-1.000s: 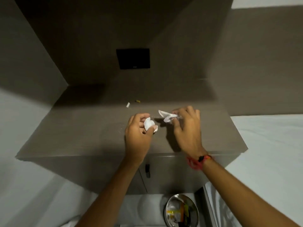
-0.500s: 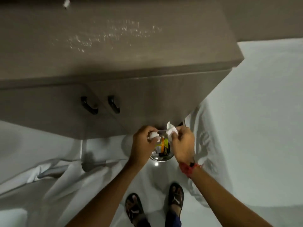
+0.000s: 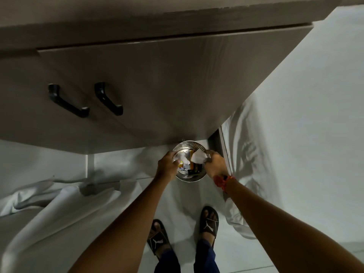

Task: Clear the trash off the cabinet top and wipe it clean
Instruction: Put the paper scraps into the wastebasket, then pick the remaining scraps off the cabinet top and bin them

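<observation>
A round metal trash bin [image 3: 185, 178] stands on the floor at the foot of the grey cabinet [image 3: 177, 75], with colourful wrappers inside it. My left hand [image 3: 167, 166] hangs over the bin's left rim, back toward me and fingers curled down. A crumpled white tissue [image 3: 182, 157] sits just beyond its fingertips, and I cannot tell whether they still hold it. My right hand [image 3: 215, 163] is over the right rim, pinching a white paper scrap [image 3: 197, 157] above the bin's mouth. Only the front strip of the cabinet top [image 3: 177, 8] shows.
Two black handles [image 3: 67, 101] [image 3: 108, 98] stick out of the cabinet doors. White bed sheets hang close on the left [image 3: 49, 203] and right [image 3: 285, 134]. My feet in black slides [image 3: 209, 221] stand on the pale floor just behind the bin.
Both hands dropped from the cabinet top to the bin on the floor, carrying the white scraps. My view tilted down, so the cabinet top has almost left the frame.
</observation>
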Motion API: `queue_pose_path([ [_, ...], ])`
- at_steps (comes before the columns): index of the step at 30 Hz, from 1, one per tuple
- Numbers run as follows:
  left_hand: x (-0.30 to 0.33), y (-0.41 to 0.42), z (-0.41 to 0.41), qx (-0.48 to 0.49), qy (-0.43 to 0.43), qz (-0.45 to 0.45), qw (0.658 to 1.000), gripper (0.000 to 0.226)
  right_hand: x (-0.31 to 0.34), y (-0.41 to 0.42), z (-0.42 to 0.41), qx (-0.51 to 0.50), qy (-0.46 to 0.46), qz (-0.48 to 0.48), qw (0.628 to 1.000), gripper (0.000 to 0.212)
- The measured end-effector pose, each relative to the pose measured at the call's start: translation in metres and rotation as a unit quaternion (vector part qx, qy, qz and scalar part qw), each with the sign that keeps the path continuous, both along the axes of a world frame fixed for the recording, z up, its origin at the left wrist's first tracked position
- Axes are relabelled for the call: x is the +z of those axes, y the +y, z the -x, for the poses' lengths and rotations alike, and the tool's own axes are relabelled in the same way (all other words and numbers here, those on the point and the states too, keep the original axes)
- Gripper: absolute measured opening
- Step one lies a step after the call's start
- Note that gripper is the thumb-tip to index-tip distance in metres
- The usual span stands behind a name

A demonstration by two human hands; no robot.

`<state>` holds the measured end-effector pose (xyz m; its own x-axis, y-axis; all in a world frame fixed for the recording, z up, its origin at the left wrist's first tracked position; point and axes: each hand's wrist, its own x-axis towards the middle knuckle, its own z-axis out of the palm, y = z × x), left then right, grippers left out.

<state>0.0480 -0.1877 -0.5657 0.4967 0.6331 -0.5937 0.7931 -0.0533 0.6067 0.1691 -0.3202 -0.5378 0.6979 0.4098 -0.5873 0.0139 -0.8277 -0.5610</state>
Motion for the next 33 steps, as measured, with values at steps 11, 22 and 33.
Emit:
queue_pose_path([
  [11, 0.115, 0.032, 0.018, -0.015, -0.162, -0.182, 0.97, 0.02, 0.091, 0.015, -0.017, 0.112, -0.133, -0.057, 0.983, 0.023],
  [22, 0.389, 0.151, -0.012, 0.111, -0.432, -0.363, 0.818, 0.012, 0.373, 0.168, -0.011, 0.224, -0.358, -0.414, 0.807, 0.02],
  [33, 0.427, 0.311, -0.051, 0.16, -0.098, -0.346, 0.919, 0.019, 0.415, 0.339, -0.071, 0.218, -0.328, -0.196, 0.898, 0.022],
])
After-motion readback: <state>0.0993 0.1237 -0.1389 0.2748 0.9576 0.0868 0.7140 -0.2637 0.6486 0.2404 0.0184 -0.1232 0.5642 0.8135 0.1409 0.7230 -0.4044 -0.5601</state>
